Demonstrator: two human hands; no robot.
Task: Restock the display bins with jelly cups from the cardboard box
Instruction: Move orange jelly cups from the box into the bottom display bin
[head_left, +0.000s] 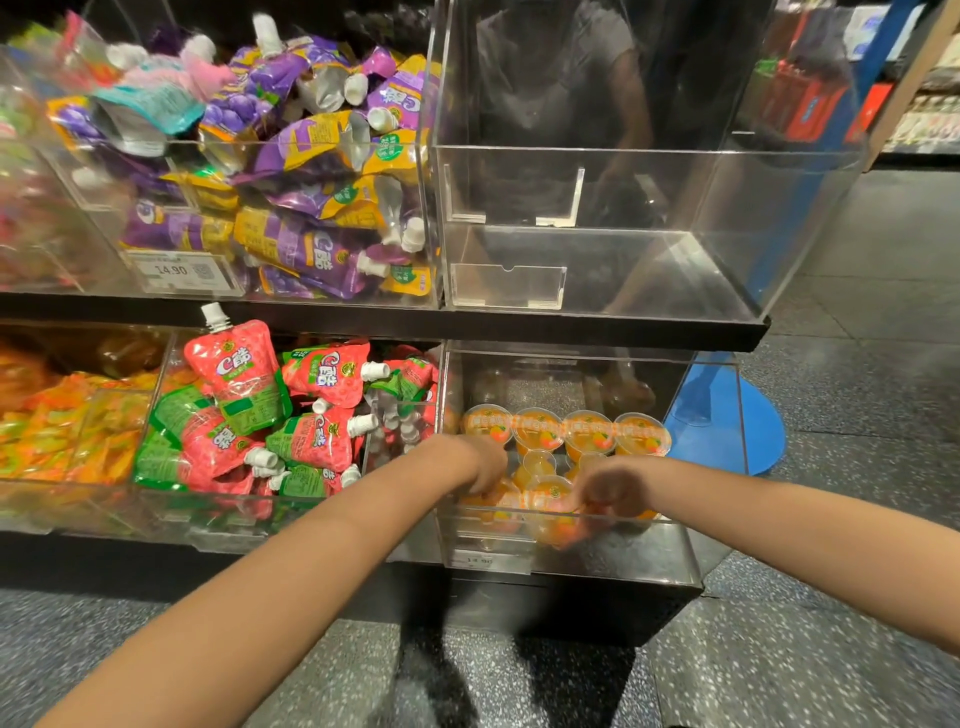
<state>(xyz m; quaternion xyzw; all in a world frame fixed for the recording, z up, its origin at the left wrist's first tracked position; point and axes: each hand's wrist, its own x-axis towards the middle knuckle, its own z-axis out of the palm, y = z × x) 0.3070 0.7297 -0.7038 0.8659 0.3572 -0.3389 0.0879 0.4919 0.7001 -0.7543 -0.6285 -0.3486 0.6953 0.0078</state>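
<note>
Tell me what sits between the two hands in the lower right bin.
In the head view, orange jelly cups lie between the left hand and the right hand, inside the lower right bin.

Both hands, left (480, 462) and right (615, 491), reach into the clear acrylic lower bin (571, 558) at five o'clock, fingers curled among orange jelly cups (589, 431).

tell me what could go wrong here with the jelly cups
1. The cups lie loose and uneven behind a neat back row; more dropped on top may roll or tip.
2. Both hands, left and right, crowd the low front of the bin; a cup may slip out onto the floor.
3. The hands are blurred, so their grip cannot be judged.
</note>
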